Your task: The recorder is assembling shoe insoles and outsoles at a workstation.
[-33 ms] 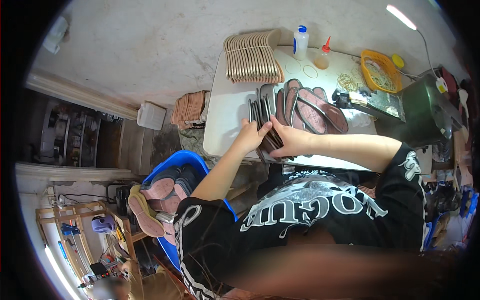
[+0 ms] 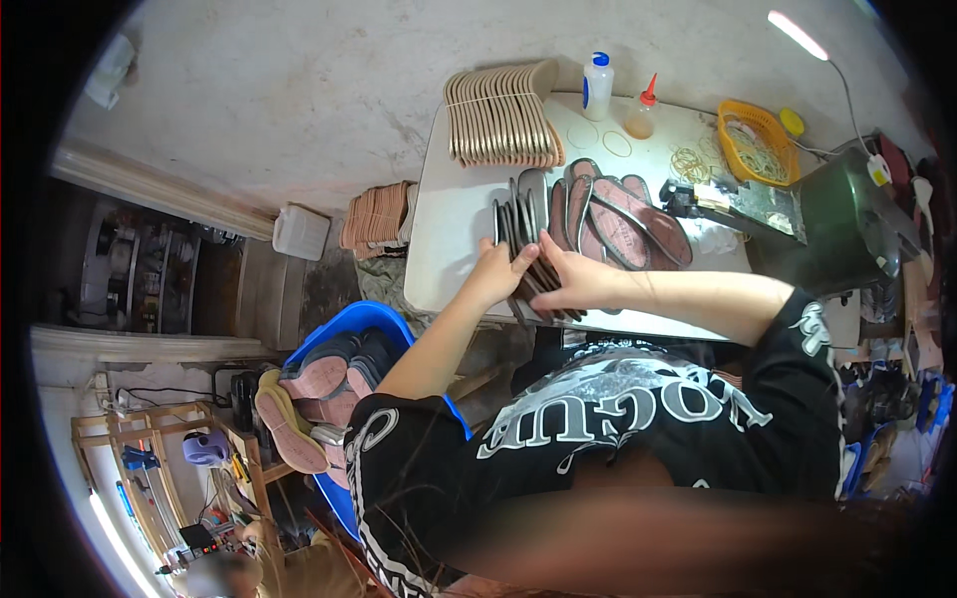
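Both my hands press on a row of dark-rimmed shoe insoles (image 2: 513, 224) standing on edge at the table's near side. On its left end, my left hand (image 2: 495, 271) is closed, with the thumb lying across the edges and the other fingers partly hidden. My right hand (image 2: 580, 281) clasps the right end, thumb up and fingers bent round the near edges. Right beside the row lie several loose pink insoles with dark rims (image 2: 623, 227), fanned over each other. Farther back stands a banded bundle of beige insoles (image 2: 503, 120).
On the white table (image 2: 439, 234) are a white bottle (image 2: 597, 90), a red-tipped squeeze bottle (image 2: 641, 122), rubber bands (image 2: 688, 162) and a yellow basket (image 2: 733, 154). A dark green machine (image 2: 837, 214) is at right. A blue tub (image 2: 374, 317) of insoles stands left of me.
My right hand's fingers have shifted slightly left along the near edges of the row. My left hand stays in place.
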Demonstrator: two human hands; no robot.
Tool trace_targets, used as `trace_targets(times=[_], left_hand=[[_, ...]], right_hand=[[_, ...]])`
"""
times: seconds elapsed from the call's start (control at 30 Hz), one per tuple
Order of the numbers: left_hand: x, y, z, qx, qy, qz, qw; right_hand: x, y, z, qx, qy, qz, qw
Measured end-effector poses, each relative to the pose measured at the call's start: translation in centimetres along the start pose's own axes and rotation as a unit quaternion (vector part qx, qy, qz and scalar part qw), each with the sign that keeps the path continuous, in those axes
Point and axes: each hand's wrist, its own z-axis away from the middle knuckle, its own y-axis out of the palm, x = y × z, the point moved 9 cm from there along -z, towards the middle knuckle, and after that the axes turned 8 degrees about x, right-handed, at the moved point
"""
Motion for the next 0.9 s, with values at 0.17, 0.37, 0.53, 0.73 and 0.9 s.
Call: trace_targets(times=[0.17,0.37,0.53,0.73,0.9], left_hand=[[3.5,2.0,-1.9,0.182,-0.134,0.198,0.954],[0.9,-0.5,-1.0,0.035,-0.131,0.024,0.990],[1.6,-1.1,-0.6,0.061,-0.136,0.064,0.987],[0.4,-0.8,-1.2,0.046,-0.116,0.032,0.992],[3.6,-1.4,0.1,0.030,-0.125,0.093,0.987]], right_hand=[[-1.8,1.9,-1.2,-0.071,-0.196,-0.166,0.964],[-2.3,0.3,1.6,-0.030,-0.063,0.013,0.998],[-6.9,-4.2,3.4,-0.279,0.073,0.124,0.950],[-5.7,-2.1,1.3,-0.305,0.014,0.031,0.952],[-3.8,-4.8,4.2,-0.337,-0.009,0.043,0.940]])
